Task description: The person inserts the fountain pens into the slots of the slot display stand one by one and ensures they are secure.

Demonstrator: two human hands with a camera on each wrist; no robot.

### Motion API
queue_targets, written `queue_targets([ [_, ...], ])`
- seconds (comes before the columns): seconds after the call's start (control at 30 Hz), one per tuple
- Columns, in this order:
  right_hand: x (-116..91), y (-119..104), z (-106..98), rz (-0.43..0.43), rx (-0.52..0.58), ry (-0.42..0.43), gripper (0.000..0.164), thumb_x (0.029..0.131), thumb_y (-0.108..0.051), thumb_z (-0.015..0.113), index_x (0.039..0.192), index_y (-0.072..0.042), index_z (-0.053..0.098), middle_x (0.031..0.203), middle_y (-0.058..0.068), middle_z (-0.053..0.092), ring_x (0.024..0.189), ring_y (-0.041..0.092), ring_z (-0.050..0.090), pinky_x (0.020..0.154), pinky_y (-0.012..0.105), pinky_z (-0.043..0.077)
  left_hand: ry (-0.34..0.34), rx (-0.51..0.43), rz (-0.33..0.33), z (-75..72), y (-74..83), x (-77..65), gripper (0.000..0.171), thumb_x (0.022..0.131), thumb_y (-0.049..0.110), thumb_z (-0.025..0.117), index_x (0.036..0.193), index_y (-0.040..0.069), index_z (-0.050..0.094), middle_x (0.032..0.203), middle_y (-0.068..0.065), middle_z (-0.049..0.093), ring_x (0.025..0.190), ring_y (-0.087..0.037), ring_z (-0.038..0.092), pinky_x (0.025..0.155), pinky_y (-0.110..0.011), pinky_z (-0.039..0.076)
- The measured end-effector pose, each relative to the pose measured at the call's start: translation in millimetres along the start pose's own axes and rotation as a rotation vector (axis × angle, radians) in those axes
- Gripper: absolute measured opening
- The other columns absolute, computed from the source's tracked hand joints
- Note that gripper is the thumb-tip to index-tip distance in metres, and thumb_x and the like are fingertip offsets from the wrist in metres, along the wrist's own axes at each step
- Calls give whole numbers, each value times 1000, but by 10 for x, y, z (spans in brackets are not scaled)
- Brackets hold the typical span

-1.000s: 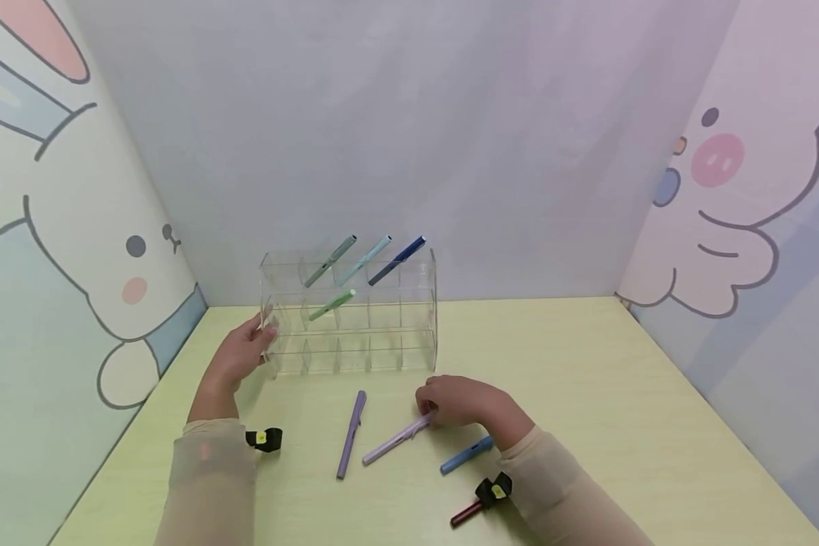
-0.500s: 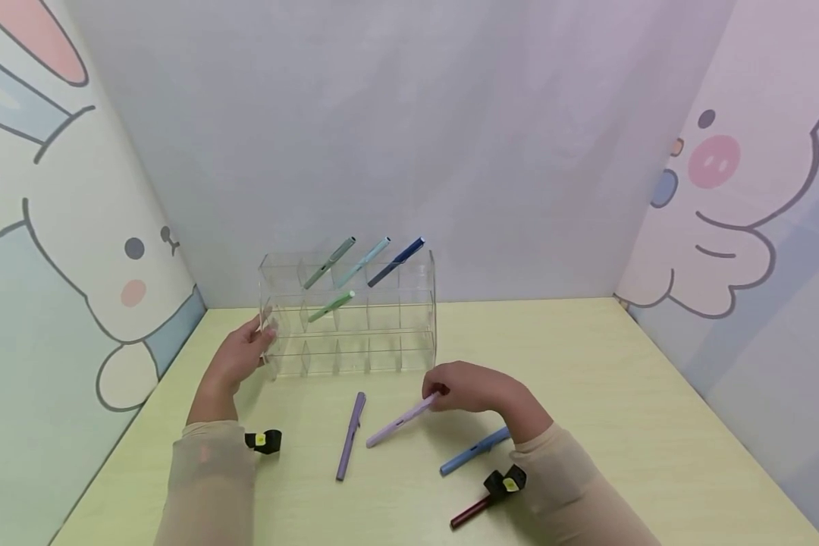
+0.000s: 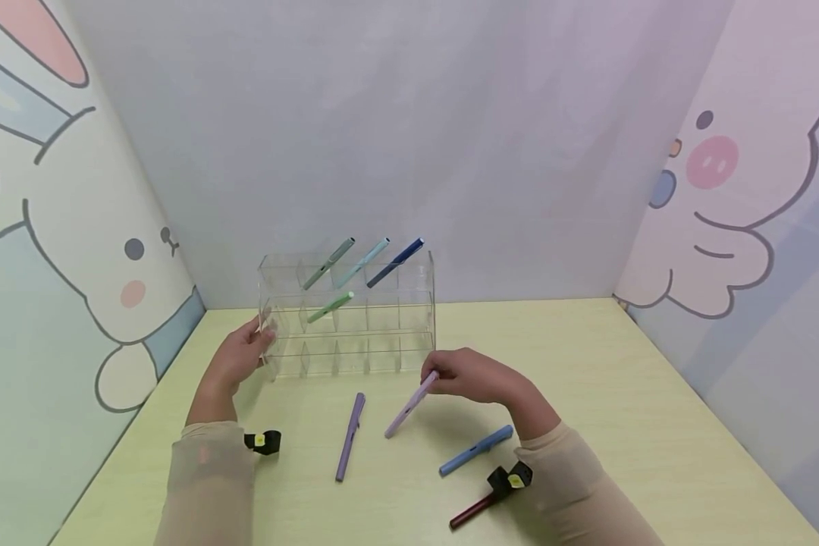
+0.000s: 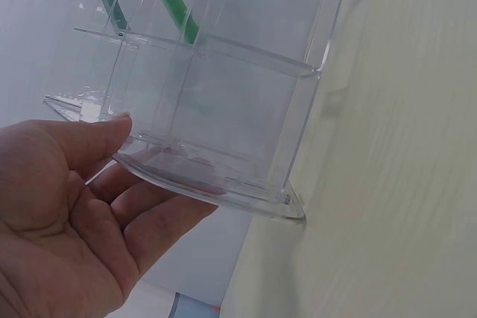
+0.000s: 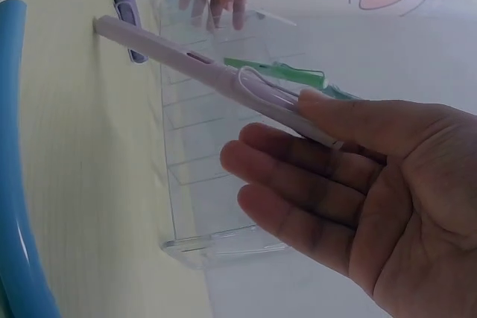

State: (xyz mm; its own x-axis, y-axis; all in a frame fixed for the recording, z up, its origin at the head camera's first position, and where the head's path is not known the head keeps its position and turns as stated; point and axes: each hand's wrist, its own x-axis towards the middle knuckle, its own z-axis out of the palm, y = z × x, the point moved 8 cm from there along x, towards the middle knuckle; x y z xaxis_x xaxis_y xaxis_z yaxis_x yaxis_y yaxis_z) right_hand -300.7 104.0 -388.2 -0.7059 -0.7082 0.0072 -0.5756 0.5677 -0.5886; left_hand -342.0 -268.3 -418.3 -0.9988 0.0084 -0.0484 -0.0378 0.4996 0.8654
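My right hand (image 3: 474, 375) pinches a light lilac pen (image 3: 412, 405) near its clip end, between thumb and fingers. The pen slants down to the left over the table, just in front of the rack's right corner. At the rack's left side, my left hand (image 3: 240, 352) grips the clear acrylic pen rack (image 3: 352, 341); the left wrist view shows the thumb on the near face and the fingers behind the side panel (image 4: 201, 190). Grey-green (image 3: 330, 263), pale blue (image 3: 364, 262) and dark blue (image 3: 396, 263) pens lean in the top tier. A green pen (image 3: 331, 306) lies in the middle tier.
A purple pen (image 3: 351, 437) lies on the table before the rack. Right of it lie a blue pen (image 3: 476, 450) and a dark red pen (image 3: 472, 512), partly covered by the right wrist's black camera mount (image 3: 509, 479). A grey backdrop (image 3: 409, 152) stands behind.
My right hand has lifted the lilac pen and carried it away from me toward the rack, tilting it steeper. More of the blue pen shows now. The left hand stays on the rack.
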Motion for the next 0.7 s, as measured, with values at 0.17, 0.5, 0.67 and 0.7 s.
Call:
queue_targets([
  [0.17, -1, -8, -55, -17, 78, 27, 8, 97, -26, 63, 105, -27, 65, 88, 0, 68, 68, 7, 48, 60, 24, 45, 2, 7, 0, -2, 7, -1, 60, 107, 37, 37, 159, 22, 10, 157, -24, 29, 140, -46, 34, 107, -57, 43],
  [0.5, 0, 63, -151, -5, 262, 112, 18, 97, -20, 63, 115, -19, 63, 100, -6, 70, 89, 15, 68, 79, 30, 58, -1, -4, -11, 7, 5, -2, 61, 107, 36, 37, 159, 21, 9, 158, -23, 28, 141, -45, 33, 108, -57, 42],
  [0.67, -1, 84, -219, -25, 363, 174, 21, 97, -21, 63, 118, -19, 59, 105, 2, 71, 92, 18, 71, 82, 32, 60, 6, 6, -1, 2, 1, -4, 59, 108, 36, 37, 159, 22, 10, 157, -25, 29, 140, -46, 34, 107, -57, 43],
  [0.7, -2, 80, -236, -32, 371, 187, 23, 97, -22, 63, 120, -18, 59, 106, 3, 71, 92, 19, 71, 82, 32, 61, 6, 8, 0, 1, -1, -3, 59, 108, 35, 37, 159, 23, 10, 157, -25, 29, 140, -46, 34, 107, -57, 43],
])
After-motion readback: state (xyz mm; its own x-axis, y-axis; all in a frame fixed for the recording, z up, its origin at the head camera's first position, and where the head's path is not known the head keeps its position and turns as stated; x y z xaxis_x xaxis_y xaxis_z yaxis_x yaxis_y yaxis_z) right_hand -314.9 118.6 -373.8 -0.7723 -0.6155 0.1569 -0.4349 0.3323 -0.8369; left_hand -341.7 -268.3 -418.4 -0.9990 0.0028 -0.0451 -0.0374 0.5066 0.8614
